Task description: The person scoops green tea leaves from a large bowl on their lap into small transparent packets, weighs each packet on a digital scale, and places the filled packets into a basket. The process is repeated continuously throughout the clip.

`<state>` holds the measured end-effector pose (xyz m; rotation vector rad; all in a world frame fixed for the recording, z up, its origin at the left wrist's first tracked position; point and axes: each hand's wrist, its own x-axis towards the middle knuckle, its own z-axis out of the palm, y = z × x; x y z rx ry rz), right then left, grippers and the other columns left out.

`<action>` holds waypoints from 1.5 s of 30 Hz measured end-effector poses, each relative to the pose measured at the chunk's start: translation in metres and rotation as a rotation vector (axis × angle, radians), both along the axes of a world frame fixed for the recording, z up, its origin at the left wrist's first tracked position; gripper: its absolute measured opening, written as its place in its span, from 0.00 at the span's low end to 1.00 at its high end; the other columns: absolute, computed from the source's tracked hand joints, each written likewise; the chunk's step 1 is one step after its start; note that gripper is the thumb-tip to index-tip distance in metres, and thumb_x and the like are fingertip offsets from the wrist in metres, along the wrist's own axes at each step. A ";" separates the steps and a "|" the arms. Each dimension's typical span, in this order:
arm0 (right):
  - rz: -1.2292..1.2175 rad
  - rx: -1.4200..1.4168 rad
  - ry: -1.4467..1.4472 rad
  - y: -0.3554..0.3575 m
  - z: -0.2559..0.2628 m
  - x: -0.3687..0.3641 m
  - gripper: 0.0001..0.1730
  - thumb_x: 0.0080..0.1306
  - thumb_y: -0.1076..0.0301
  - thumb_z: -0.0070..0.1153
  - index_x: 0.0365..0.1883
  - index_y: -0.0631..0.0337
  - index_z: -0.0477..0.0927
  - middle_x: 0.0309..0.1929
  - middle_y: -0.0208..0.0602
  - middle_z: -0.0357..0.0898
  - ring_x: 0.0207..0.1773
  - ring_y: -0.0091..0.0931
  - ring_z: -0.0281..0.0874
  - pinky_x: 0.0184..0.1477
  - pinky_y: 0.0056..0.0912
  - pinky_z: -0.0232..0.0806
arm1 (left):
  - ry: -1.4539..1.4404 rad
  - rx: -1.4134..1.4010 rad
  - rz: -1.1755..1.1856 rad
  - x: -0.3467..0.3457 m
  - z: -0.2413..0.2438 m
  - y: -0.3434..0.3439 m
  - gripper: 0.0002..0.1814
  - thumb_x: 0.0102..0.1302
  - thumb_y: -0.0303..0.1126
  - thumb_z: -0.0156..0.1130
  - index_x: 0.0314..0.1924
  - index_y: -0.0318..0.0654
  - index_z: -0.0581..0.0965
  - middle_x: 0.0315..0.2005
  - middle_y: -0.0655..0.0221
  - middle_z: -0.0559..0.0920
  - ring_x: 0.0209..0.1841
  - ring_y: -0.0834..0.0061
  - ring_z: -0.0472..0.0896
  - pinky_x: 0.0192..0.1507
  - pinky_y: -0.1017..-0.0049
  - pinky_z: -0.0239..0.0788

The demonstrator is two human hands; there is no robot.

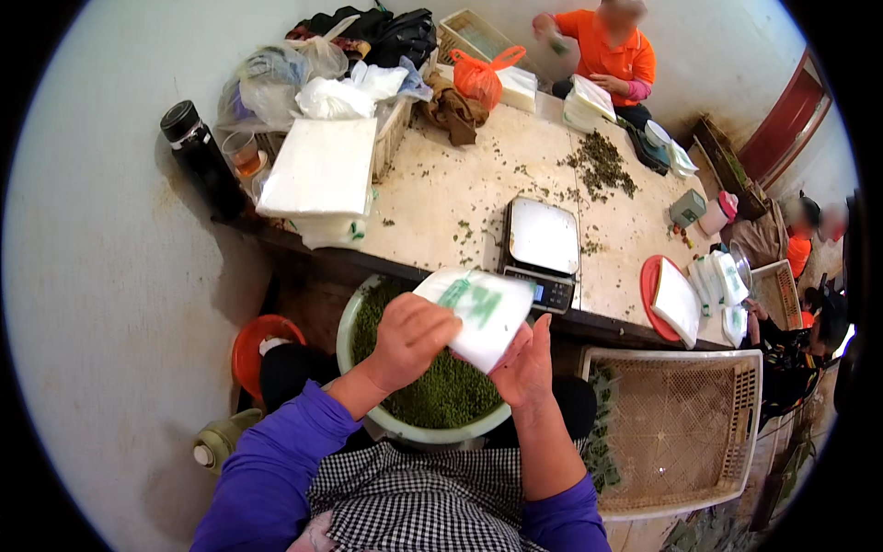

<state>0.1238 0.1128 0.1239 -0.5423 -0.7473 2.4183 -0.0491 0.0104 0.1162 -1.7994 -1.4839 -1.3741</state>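
My left hand (414, 338) grips the lower left side of a white plastic bag (483, 314) with green print, its fingers over the top face. The bag looks flat. My right hand (526, 366) supports the bag's lower right corner, with its fingers partly hidden beneath and its thumb standing free. Below both hands, a pale round basin (459, 433) holds small green leaf-like material (441, 397). Just beyond the bag, a digital scale (543, 238) rests at the table's near edge, nothing on its pan.
Stacked white bags (321, 169) stand left on the table (428, 200), near a black flask (200, 159). To my right is a plastic crate (662, 435) with filled packets (601, 441). A red bucket (259, 345) sits lower left. Across the table sits a person in orange (607, 48).
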 end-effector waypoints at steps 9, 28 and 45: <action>-0.006 0.216 -0.215 -0.056 0.005 0.037 0.29 0.64 0.81 0.59 0.64 0.67 0.68 0.56 0.42 0.78 0.57 0.31 0.79 0.59 0.38 0.73 | 0.254 -0.105 -0.029 0.038 -0.018 -0.079 0.18 0.54 0.28 0.67 0.47 0.50 0.81 0.47 0.75 0.80 0.49 0.71 0.78 0.58 0.65 0.70; -0.163 1.131 -0.477 -0.114 -0.032 0.048 0.25 0.63 0.80 0.58 0.60 0.66 0.76 0.59 0.47 0.80 0.59 0.33 0.79 0.60 0.34 0.71 | -0.923 -0.302 0.229 0.055 -0.035 -0.089 0.17 0.56 0.17 0.60 0.47 0.32 0.79 0.39 0.63 0.83 0.41 0.72 0.83 0.45 0.71 0.76; 0.080 0.400 -0.424 -0.113 -0.041 0.046 0.24 0.62 0.80 0.62 0.58 0.69 0.76 0.49 0.33 0.80 0.47 0.22 0.78 0.51 0.27 0.71 | -0.592 -0.201 0.137 0.028 -0.034 -0.106 0.16 0.54 0.13 0.51 0.42 0.30 0.80 0.40 0.61 0.84 0.37 0.74 0.83 0.42 0.75 0.75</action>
